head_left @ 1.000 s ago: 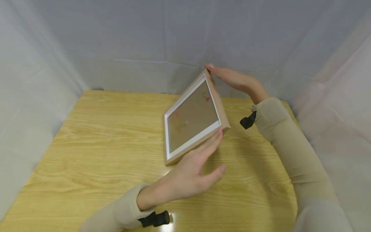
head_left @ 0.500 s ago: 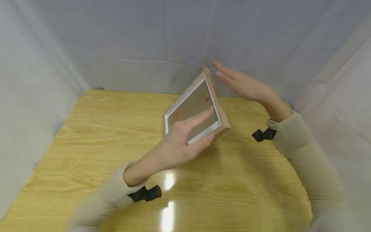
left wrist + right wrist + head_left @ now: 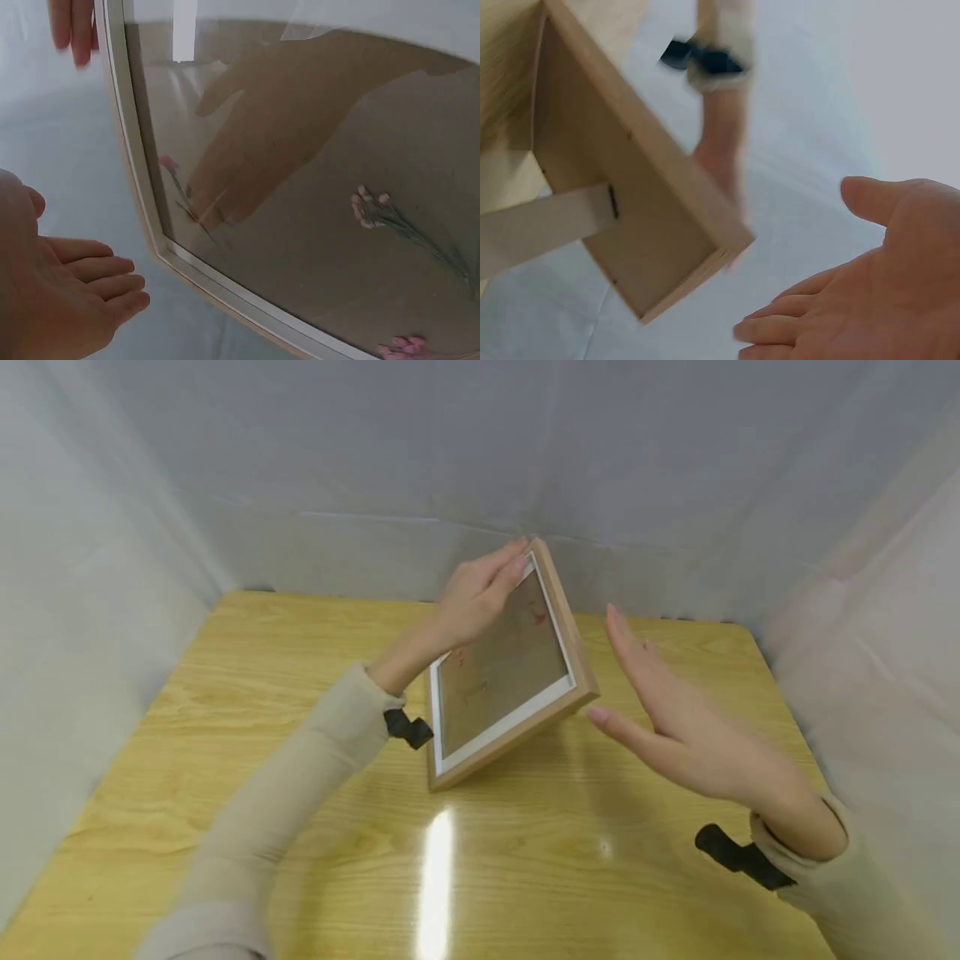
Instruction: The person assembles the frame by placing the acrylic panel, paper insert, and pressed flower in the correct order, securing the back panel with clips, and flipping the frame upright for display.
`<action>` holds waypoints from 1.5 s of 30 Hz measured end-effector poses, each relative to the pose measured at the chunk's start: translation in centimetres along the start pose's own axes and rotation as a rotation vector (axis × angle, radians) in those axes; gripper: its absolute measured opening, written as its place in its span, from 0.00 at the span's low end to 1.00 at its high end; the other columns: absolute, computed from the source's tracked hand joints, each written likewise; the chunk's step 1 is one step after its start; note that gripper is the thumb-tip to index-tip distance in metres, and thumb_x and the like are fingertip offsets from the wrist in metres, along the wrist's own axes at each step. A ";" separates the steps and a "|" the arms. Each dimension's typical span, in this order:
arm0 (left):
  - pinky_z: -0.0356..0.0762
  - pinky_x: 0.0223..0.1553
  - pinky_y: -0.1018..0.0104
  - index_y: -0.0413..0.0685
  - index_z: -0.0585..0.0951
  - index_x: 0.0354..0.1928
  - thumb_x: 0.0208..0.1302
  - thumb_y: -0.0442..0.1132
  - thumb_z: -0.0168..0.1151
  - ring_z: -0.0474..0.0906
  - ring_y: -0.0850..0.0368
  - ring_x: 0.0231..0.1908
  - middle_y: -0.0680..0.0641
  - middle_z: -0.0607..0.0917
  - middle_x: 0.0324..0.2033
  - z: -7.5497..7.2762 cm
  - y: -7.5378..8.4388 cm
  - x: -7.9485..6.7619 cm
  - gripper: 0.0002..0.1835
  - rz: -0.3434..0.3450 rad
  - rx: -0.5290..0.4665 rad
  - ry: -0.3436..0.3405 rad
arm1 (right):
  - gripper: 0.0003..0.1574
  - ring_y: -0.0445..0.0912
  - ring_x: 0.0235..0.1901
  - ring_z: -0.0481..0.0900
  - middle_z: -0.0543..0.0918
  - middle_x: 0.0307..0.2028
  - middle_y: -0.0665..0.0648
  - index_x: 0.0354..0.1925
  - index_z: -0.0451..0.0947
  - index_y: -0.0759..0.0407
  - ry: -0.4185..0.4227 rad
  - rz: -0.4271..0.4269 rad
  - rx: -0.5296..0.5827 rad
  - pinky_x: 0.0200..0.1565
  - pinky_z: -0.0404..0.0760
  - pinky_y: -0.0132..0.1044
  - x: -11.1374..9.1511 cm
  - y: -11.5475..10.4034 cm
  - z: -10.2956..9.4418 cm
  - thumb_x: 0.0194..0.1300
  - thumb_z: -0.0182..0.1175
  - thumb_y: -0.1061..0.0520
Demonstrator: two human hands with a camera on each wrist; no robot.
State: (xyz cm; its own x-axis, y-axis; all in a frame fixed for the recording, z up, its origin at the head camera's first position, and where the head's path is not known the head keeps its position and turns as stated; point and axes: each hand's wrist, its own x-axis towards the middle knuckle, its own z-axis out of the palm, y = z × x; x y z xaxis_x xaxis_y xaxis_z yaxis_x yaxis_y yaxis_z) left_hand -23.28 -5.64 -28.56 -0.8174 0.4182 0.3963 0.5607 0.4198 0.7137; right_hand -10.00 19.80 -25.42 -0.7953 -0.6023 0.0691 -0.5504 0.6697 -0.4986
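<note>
A wooden picture frame [image 3: 517,718] with a white inner border stands tilted on the table. Behind its glass [image 3: 300,247] lie small dried flowers [image 3: 367,206], and a hand's reflection shows in the pane. My left hand [image 3: 472,597] is at the frame's upper left edge with fingers extended; in the left wrist view that hand [image 3: 67,300] appears just off the frame's edge. To the right of the frame, my right hand [image 3: 690,727] is held apart from it, fingers straight and thumb spread. A flat support leg [image 3: 547,225] juts from the frame's back in the right wrist view.
The yellow wood-grain table [image 3: 225,718] extends around the frame. Pale sheeting [image 3: 337,460] hangs at the back and both sides. Black wrist cameras [image 3: 408,727] are strapped at the sleeves. Bright glare lies on the table front.
My left hand has moved from the frame's lower edge across its front to the upper left edge. My right hand has left the top corner and come down and right. The frame stays nearly in place.
</note>
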 end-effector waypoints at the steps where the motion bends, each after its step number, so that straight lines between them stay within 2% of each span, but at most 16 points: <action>1: 0.54 0.70 0.71 0.36 0.63 0.72 0.81 0.46 0.37 0.60 0.51 0.71 0.41 0.66 0.71 0.0 -0.9 0.6 0.27 -0.041 -0.021 -0.013 | 0.53 0.50 0.76 0.30 0.26 0.77 0.47 0.76 0.20 0.43 -0.012 0.026 -0.001 0.74 0.41 0.56 -0.7 -0.5 0.3 0.76 0.49 0.41; 3: 0.55 0.70 0.72 0.38 0.63 0.73 0.81 0.47 0.34 0.60 0.53 0.72 0.43 0.65 0.72 0.0 -2.6 1.5 0.28 -0.122 -0.063 -0.024 | 0.57 0.53 0.76 0.29 0.23 0.77 0.47 0.76 0.18 0.43 -0.037 0.063 -0.010 0.73 0.43 0.58 -1.8 -1.4 1.0 0.75 0.51 0.38; 6: 0.56 0.70 0.71 0.37 0.63 0.73 0.82 0.47 0.31 0.60 0.52 0.72 0.42 0.66 0.71 0.0 -4.8 2.4 0.28 -0.196 -0.140 -0.011 | 0.61 0.55 0.76 0.28 0.21 0.76 0.49 0.75 0.16 0.46 -0.056 0.070 -0.020 0.73 0.43 0.59 -3.0 -2.5 2.1 0.73 0.53 0.37; 9: 0.57 0.70 0.68 0.33 0.64 0.71 0.82 0.47 0.30 0.61 0.50 0.71 0.39 0.67 0.71 0.0 -6.2 2.8 0.29 -0.223 -0.217 -0.001 | 0.64 0.54 0.76 0.28 0.20 0.76 0.53 0.75 0.16 0.52 -0.038 0.029 -0.045 0.74 0.40 0.53 -3.8 -3.2 3.3 0.73 0.54 0.38; 12: 0.59 0.71 0.63 0.30 0.64 0.70 0.82 0.48 0.29 0.61 0.48 0.71 0.37 0.67 0.70 0.0 -7.0 2.7 0.30 -0.249 -0.309 -0.008 | 0.65 0.54 0.76 0.28 0.20 0.76 0.58 0.75 0.17 0.59 -0.005 -0.036 -0.051 0.74 0.34 0.47 -4.2 -3.6 4.7 0.72 0.57 0.40; 16: 0.62 0.70 0.60 0.29 0.67 0.68 0.82 0.48 0.30 0.65 0.46 0.69 0.35 0.70 0.68 0.0 -7.3 2.2 0.31 -0.269 -0.357 -0.016 | 0.68 0.54 0.76 0.26 0.18 0.76 0.60 0.75 0.17 0.63 0.013 -0.075 -0.021 0.74 0.30 0.45 -4.1 -3.9 6.3 0.71 0.59 0.41; 22: 0.67 0.66 0.63 0.32 0.71 0.67 0.82 0.49 0.31 0.70 0.47 0.66 0.36 0.74 0.65 -0.2 -7.6 1.7 0.31 -0.248 -0.383 -0.012 | 0.70 0.54 0.75 0.21 0.16 0.75 0.61 0.74 0.15 0.63 0.054 -0.073 0.011 0.73 0.31 0.50 -3.3 -3.6 8.0 0.70 0.60 0.42; 26: 0.67 0.66 0.63 0.30 0.70 0.66 0.82 0.49 0.32 0.70 0.46 0.66 0.35 0.73 0.65 -0.3 -8.0 1.4 0.31 -0.267 -0.411 0.020 | 0.70 0.55 0.75 0.20 0.13 0.74 0.59 0.73 0.13 0.62 0.124 -0.083 0.092 0.73 0.27 0.47 -2.6 -2.9 9.1 0.70 0.61 0.46; 32: 0.65 0.68 0.63 0.30 0.68 0.68 0.82 0.50 0.31 0.67 0.46 0.68 0.35 0.71 0.67 -1.1 -8.1 0.6 0.32 -0.297 -0.429 0.042 | 0.73 0.54 0.73 0.15 0.09 0.72 0.54 0.72 0.09 0.58 0.294 -0.117 0.275 0.71 0.24 0.58 -0.7 -1.1 10.3 0.66 0.64 0.56; 36: 0.62 0.69 0.62 0.31 0.65 0.70 0.81 0.51 0.31 0.65 0.45 0.69 0.35 0.68 0.69 -1.8 -8.2 -0.3 0.32 -0.300 -0.425 0.047 | 0.74 0.51 0.74 0.16 0.11 0.73 0.51 0.73 0.10 0.53 0.393 -0.140 0.379 0.71 0.26 0.59 0.6 0.6 10.6 0.65 0.65 0.55; 41: 0.60 0.71 0.61 0.30 0.61 0.72 0.81 0.50 0.31 0.61 0.45 0.71 0.35 0.64 0.71 -2.4 -8.4 -2.0 0.32 -0.290 -0.411 0.085 | 0.71 0.48 0.75 0.18 0.14 0.74 0.49 0.75 0.13 0.52 0.439 -0.195 0.449 0.72 0.27 0.55 2.1 2.8 10.0 0.68 0.63 0.53; 45: 0.57 0.71 0.62 0.29 0.59 0.72 0.81 0.50 0.33 0.59 0.45 0.72 0.34 0.62 0.72 -2.8 -8.3 -3.4 0.32 -0.293 -0.437 0.138 | 0.67 0.48 0.75 0.19 0.16 0.75 0.51 0.75 0.15 0.56 0.483 -0.273 0.526 0.73 0.26 0.49 3.6 4.4 9.5 0.67 0.60 0.62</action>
State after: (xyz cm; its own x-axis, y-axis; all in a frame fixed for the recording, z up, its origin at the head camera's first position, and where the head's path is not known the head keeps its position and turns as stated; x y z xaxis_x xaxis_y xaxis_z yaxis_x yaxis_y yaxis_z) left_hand -25.58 -12.78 -34.23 -0.9575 0.2119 0.1958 0.2237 0.1168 0.9676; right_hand -12.92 16.43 -35.58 -0.7376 -0.3790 0.5588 -0.6462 0.1560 -0.7471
